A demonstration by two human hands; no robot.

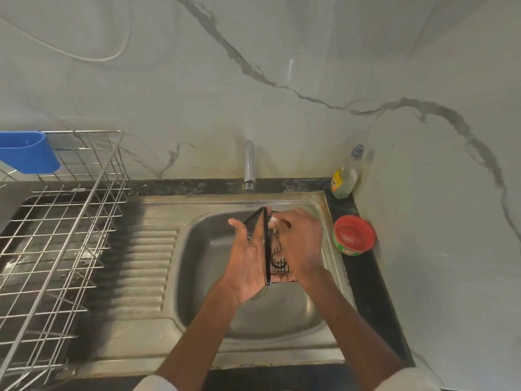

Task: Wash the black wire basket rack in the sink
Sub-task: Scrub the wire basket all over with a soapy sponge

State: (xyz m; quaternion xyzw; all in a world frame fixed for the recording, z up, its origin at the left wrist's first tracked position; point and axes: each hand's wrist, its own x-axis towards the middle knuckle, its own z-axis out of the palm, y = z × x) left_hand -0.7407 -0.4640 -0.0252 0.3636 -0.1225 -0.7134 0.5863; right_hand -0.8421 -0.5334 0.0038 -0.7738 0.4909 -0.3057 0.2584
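Basically two hands over the sink bowl, working on the black wire basket rack [266,244]. Left hand [248,258] flat against the rack's left side, palm up-ish, fingers straight and spread, thumb sticking out toward the tap, so more propping than gripping. Right hand [298,244] curled over the rack's right side, fingers bent around something pale and white near the top edge; too blurry to say whether sponge or suds, and can't tell for sure what exactly sits in that grip. Rack itself held up on edge between both palms, above the steel sink [197,277], not resting on the bottom, top corner pointing toward the back wall. Straight behind, a chrome tap [249,167] coming out of the grey marble-look wall, spout over the back rim. Off to the right on the dark counter strip, a red-lidded green tub [353,235] just beside the sink edge, and a clear bottle [347,173] with a yellow label tucked into the corner. Left of the bowl, the ribbed draining board, then a big metal dish rack [64,238] with a blue plastic cup holder [28,152] hung on its far corner. Pale sleeves just poking in at the bottom edge.
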